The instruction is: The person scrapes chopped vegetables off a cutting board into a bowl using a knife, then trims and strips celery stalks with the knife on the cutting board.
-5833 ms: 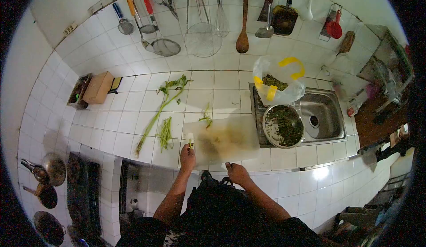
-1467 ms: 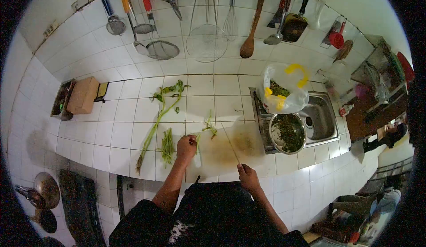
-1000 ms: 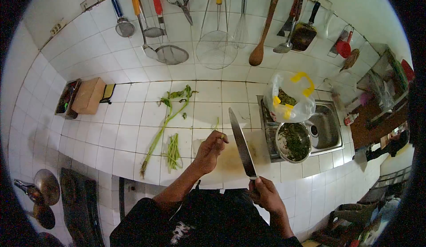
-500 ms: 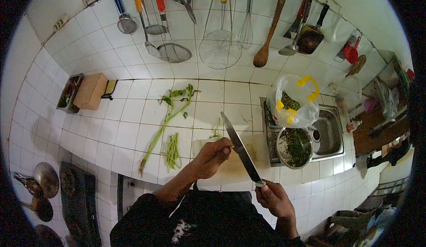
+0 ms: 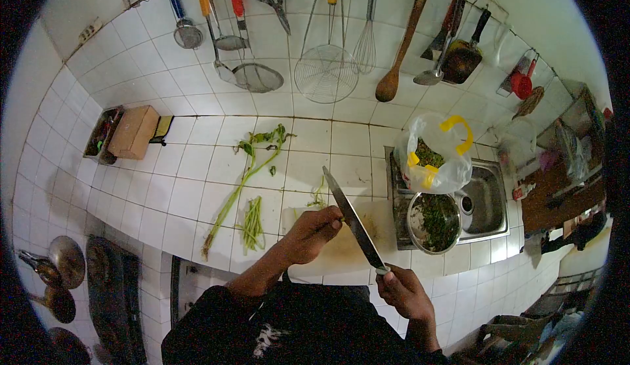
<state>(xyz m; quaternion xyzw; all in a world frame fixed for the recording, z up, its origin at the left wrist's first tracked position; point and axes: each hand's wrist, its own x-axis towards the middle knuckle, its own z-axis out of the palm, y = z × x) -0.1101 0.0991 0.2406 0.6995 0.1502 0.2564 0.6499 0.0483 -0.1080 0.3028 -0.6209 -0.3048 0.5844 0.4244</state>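
My right hand [image 5: 407,293] is wrapped round the handle of a large knife [image 5: 354,221], whose blade points up and to the left over a cutting board [image 5: 382,211]. Close to the blade, my left hand [image 5: 311,235] is closed in a pinch; a small greenish bit shows at its fingertips, too small to name. Left of my hands, a bunch of cut green stems [image 5: 253,224] lies on the tiles beside a long leafy stalk [image 5: 230,204]. A few thin green shreds [image 5: 319,193] lie behind my left hand.
To the right, a metal bowl of chopped greens [image 5: 434,223] and a plastic bag with yellow handles [image 5: 453,162] stand by the sink [image 5: 489,198]. A cardboard box [image 5: 133,133] sits at the back left. Utensils, including a wooden spoon [image 5: 388,84], hang on the wall.
The view has shifted very slightly. Both hands and the knife keep nearly the same position.
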